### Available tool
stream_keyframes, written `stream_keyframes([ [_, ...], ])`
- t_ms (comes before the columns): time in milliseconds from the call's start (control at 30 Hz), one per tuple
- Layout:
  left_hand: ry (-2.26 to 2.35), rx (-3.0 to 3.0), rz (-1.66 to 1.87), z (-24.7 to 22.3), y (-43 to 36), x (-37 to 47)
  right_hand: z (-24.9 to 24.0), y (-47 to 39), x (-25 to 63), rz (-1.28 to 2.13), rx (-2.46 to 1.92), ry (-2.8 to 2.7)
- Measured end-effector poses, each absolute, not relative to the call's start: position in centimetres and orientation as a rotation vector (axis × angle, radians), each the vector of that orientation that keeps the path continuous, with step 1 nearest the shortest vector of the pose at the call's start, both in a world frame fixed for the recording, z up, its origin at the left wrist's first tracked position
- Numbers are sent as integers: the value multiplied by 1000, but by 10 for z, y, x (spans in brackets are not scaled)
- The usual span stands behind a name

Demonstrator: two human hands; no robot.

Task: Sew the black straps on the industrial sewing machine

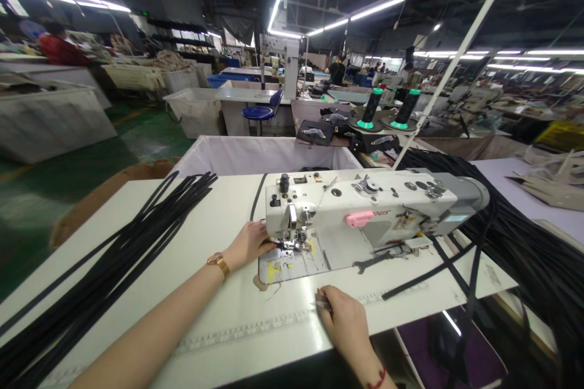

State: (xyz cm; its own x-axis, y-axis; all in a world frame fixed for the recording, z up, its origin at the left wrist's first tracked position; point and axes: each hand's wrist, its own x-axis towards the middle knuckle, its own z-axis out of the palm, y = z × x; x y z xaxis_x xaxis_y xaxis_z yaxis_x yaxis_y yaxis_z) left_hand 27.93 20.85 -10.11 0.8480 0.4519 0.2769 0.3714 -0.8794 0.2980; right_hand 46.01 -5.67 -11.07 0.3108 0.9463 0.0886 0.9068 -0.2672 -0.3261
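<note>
Left hand (249,244) laid on the white table (214,231) just left of the needle area of the sewing machine (365,219), fingers stretched toward the presser foot and pressing a thin black strap (257,197) there; whether pinched or merely pressed flat, cannot tell. Gold wristwatch (218,264) on that wrist. Right hand (344,316) near the table's front edge, fingers curled closed around a small metal tool (321,301), likely snips, only its tip showing. Strap running from under the foot back across the table, away from the body. Long bundle of black straps (114,267) spread diagonally over the left of the table, well apart from both hands. Larger heap of black straps (529,243) draped at the right, behind and beside the machine. Wrench (374,262) lying on the machine bed. Two thread cones (387,108) upright behind the machine. White fabric-lined bin (255,155) beyond the table's far edge.
</note>
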Motion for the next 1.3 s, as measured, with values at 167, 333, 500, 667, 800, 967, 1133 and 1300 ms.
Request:
stream_keyframes([
  [167, 660, 2805, 426, -103, 203, 279, -106, -56, 457, 161, -2281, -1661],
  [333, 698, 2788, 423, -105, 202, 278, -106, -56, 456, 141, -2283, -1665],
  [500, 753, 2779, 443, -109, 200, 278, -110, -57, 457, 113, -2281, -1669],
  [667, 788, 2778, 461, -110, 191, 274, -112, -58, 458, 100, -2272, -1676],
  [800, 776, 2790, 484, -105, 179, 267, -112, -57, 459, 112, -2256, -1686],
  [967, 629, 2973, 428, -103, 162, 263, -109, -56, 458, 114, -2270, -1686],
  [1133, 630, 3073, 346, -103, 151, 269, -107, -57, 458, 99, -2275, -1689],
  [1300, 704, 3087, 289, -97, 143, 274, -107, -57, 458, 109, -2259, -1680],
])
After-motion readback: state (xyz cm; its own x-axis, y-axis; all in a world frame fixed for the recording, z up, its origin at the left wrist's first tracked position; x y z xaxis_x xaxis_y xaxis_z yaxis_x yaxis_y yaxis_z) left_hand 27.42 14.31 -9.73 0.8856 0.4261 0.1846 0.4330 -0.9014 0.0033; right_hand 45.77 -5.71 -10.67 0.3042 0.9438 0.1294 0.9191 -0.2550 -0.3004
